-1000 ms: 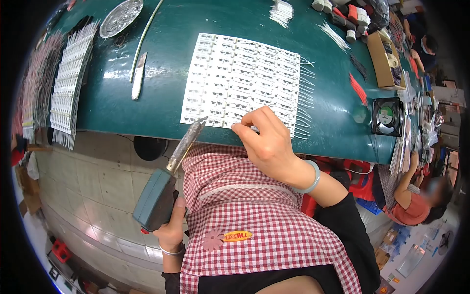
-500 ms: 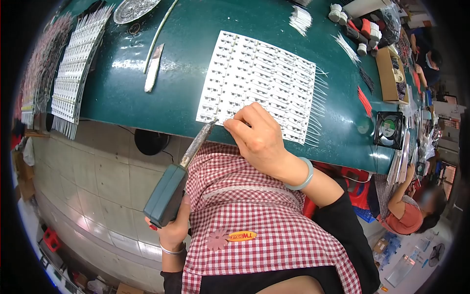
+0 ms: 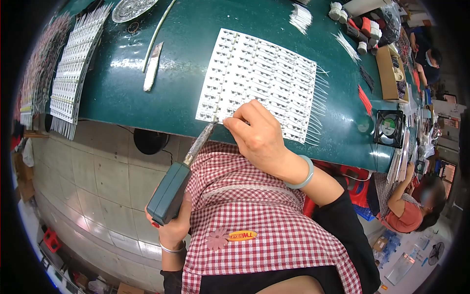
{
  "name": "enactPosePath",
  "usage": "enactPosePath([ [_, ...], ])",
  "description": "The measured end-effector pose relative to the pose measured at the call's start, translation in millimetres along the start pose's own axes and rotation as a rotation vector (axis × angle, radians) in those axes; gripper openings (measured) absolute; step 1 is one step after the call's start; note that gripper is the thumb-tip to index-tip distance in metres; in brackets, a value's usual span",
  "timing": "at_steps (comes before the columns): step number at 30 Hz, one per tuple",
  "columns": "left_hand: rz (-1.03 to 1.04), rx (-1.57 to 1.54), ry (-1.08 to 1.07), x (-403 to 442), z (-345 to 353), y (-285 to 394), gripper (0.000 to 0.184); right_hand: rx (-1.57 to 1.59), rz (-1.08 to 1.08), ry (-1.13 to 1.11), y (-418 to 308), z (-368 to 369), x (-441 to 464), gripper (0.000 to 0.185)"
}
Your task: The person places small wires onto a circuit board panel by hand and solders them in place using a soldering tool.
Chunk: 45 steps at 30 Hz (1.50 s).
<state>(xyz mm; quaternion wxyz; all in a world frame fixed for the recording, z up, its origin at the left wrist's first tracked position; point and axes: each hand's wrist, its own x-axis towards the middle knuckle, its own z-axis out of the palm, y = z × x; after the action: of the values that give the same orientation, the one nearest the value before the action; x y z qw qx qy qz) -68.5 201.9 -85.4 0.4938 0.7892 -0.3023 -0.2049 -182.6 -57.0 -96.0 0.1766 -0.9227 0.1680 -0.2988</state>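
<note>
Right hand [image 3: 259,134] slid left along board sheet [image 3: 230,63].
Left hand [image 3: 172,228], outside its near edge, grips soldering iron [image 3: 171,188]; right pinched, contents unclear.

The white, rectangular sheet of circuit boards [image 3: 267,73] is patterned with rows of small dark marks. The blue-green, boxy plastic soldering tool [image 3: 169,191] has a mottled grey-brown metal barrel. The deep green, glossy flat tabletop [image 3: 178,105] bears pale streaks of shine. Small red and white checks cover the gathered cloth apron [image 3: 274,245], with its dusty-pink, petalled flower [image 3: 218,238] and yellow oval badge [image 3: 243,235] lettered in red. The round, smooth bangle [image 3: 307,174] is pale milky green; the long cloth sleeve [image 3: 342,225], black. The square plastic fan [image 3: 389,128] is black, its label green.
</note>
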Motion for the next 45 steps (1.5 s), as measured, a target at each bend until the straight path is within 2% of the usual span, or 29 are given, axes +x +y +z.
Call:
enactPosePath([
  [4,-0.075,-0.127,0.035,-13,1,-15,0.032,-0.006,-0.004,0.003,1,1,-1,0.014],
  [7,-0.013,-0.188,0.072,-12,1,-19,0.037,-0.006,-0.002,0.000,1,2,-2,0.012],
  [15,-0.187,-0.371,0.144,10,10,13,0.047,0.089,0.062,-0.004,-2,-18,7,0.008],
  [19,-0.215,-0.406,0.125,25,10,31,0.047,-0.050,0.139,0.128,43,-61,30,0.011],
  [21,-0.209,-0.384,0.120,30,9,35,0.048,-0.205,0.126,0.223,93,-83,42,0.009],
  [23,-0.183,-0.363,0.126,34,9,39,0.045,-0.358,0.228,0.236,141,-94,50,0.009],
  [26,-0.198,-0.358,0.102,41,10,42,0.046,-0.392,0.197,0.194,182,-97,65,0.012],
  [30,-0.203,-0.299,0.194,49,23,50,0.046,-0.406,0.163,0.141,206,-78,83,0.017],
  [33,-0.217,-0.321,0.237,55,29,61,0.044,-0.466,0.144,0.100,219,-71,90,0.010],
  [35,-0.235,-0.334,0.239,56,31,62,0.043,-0.541,0.125,0.044,224,-69,93,0.008],
  [38,-0.258,-0.313,0.105,52,16,47,0.047,-0.681,0.083,-0.073,221,-75,104,0.008],
  [45,-0.259,-0.323,0.155,51,14,52,0.047,-0.795,-0.046,-0.239,212,-82,123,0.009],
])
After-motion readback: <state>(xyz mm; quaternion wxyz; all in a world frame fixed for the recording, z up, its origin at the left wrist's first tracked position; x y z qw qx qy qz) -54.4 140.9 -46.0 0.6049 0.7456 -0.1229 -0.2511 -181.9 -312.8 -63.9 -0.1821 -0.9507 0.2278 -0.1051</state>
